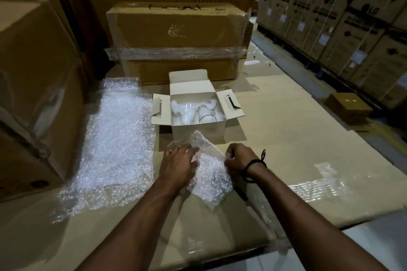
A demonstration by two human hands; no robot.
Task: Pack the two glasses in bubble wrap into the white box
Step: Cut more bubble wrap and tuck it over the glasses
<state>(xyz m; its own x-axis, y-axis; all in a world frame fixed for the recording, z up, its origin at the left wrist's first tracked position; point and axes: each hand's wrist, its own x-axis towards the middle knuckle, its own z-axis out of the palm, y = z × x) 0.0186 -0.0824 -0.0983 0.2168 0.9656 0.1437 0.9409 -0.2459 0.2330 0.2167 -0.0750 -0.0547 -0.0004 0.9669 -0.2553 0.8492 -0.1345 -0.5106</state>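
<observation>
two glasses in the open white box, hands on a scrap of bubble wrap

the only writing that read clearly was "lg", printed on the stacked cartons [374, 10] along the right. white labels on them were too small to read. the taped brown carton [176, 28] at the far edge of the cardboard surface [286, 138] carried dark letters on its top, too blurred to make out.

the left hand [178, 160] lay on the bubble wrap piece [209, 174] with fingers nearly straight and spread, pressing its left side down. the right hand [239, 157] was curled, fingertips pinching the piece's right edge; a black cord [253, 165] circled that wrist. the piece was tilted, its far corner raised toward the box.

the white box [198, 127] stood near the middle of the cardboard surface, just beyond the hands and just in front of the brown carton, with its flaps folded outward. inside were the left glass [187, 110] and the right glass [207, 115], side by side, with white wrap bunched around them. a large bubble wrap sheet [114, 138] lay flat along the surface's left edge.
</observation>
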